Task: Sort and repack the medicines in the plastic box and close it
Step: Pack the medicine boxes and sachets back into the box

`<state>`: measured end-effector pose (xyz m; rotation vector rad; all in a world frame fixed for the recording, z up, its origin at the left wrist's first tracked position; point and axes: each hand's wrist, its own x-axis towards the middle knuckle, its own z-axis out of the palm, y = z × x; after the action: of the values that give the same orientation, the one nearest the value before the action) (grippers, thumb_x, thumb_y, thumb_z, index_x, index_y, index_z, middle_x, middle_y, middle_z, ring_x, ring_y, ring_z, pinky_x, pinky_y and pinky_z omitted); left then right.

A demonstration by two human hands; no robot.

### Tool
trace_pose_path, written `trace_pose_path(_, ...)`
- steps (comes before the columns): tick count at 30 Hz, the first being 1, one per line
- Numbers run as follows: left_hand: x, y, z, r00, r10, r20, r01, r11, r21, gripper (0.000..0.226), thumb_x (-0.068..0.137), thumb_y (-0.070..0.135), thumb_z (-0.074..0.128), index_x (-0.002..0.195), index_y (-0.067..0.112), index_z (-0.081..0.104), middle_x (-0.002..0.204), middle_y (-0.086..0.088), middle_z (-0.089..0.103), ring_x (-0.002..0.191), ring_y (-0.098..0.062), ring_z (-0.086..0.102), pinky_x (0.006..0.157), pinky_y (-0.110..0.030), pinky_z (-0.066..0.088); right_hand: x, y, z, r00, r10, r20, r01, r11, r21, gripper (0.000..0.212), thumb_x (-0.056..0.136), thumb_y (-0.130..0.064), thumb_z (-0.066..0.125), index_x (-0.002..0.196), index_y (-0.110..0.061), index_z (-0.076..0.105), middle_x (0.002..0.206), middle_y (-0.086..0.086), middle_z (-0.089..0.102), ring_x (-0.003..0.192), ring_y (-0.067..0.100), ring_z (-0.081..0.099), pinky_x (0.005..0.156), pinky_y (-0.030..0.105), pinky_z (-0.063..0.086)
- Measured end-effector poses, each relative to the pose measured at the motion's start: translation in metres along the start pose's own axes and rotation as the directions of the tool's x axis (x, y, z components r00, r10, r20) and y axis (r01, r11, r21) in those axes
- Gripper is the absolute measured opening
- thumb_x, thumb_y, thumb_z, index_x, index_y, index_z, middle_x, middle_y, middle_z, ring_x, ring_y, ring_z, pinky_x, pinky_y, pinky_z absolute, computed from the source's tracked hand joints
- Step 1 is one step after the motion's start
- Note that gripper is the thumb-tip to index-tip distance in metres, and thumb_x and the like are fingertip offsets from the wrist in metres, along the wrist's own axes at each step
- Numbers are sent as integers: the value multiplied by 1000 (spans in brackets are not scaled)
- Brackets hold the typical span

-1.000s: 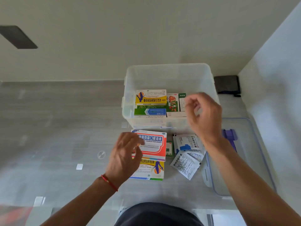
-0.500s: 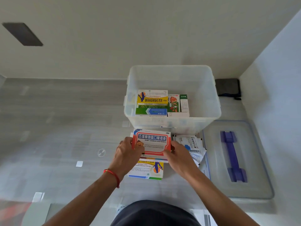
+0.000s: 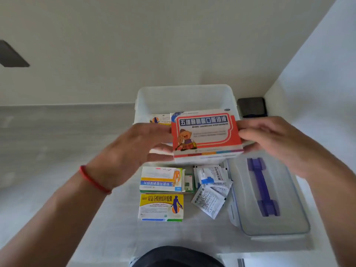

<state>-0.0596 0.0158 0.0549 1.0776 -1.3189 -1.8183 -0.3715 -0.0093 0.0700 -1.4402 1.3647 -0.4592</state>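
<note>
Bottom edge, centre: dark cloth of the person's clothing (image 3: 177, 257), rounded shape.
Low centre: yellow/white carton (image 3: 161, 207), flat cardboard rectangle w/ blue figure, lying on the pale floor (image 3: 57, 218).
Just above it: white/orange carton (image 3: 161, 179), upside down in frame, on top of a green-edged box; small green box (image 3: 189, 183) tucked at its right side.
Right of those: sachets (image 3: 211, 189), thin white foil/paper packets w/ blue print, loose overlapping pile.
Lower right: lid (image 3: 269, 218), clear plastic, rounded corners, purple moulded handle (image 3: 263, 186) along its length; lies flat beside the sachets.
Mid frame, L: left hand (image 3: 133, 153), red cord on wrist, fingers at left edge of the red box, blurred; grip looks loose.
Mid frame, R: right hand (image 3: 277, 143), fingers + thumb pinch its right edge.
Centre: red box (image 3: 206, 134), glossy cardboard, cartoon figure, held in the air in front of the tub.
Upper centre: plastic box (image 3: 185, 95), translucent tub, lid off; cartons inside, mostly hidden.
Upper right: dark flat object (image 3: 251, 106) by the wall.
</note>
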Motion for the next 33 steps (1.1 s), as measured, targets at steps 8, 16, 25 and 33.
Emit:
trace_pose_path(8,152,-5,-3,834,-431,-345,431,899,-79,28,92,12,51,114,1,65,111,-22,72,95,-35,73,88,-49,59,140,5,10,968,187,-166,-230,926,-298,43,87,-37,49,114,-10,68,103,3,76,87,20,74,78,40,63)
trace_pose_path(16,206,-47,-2,775,-498,-388,488,863,-132,27,92,8,45,116,4,56,102,-16,67,101,-33,69,89,-49,58,191,31,47,955,224,-193,-294,780,-553,42,97,-23,46,134,-8,58,130,12,66,103,26,65,91,35,54)
trace_pose_path(25,214,-78,-4,852,-177,-493,452,725,520,34,93,6,52,124,13,62,106,-3,60,82,-16,58,57,-19,45,185,57,61,967,238,-91,-236,703,-671,52,97,-8,45,149,-11,45,151,16,46,123,31,57,96,36,53)
trace_pose_path(33,195,-68,0,949,-160,-272,316,431,845,43,98,8,44,141,11,53,143,-14,52,126,-30,52,99,-34,44,185,69,60,958,284,37,-171,672,-721,59,97,-4,43,155,-16,40,155,10,47,135,28,51,113,38,44)
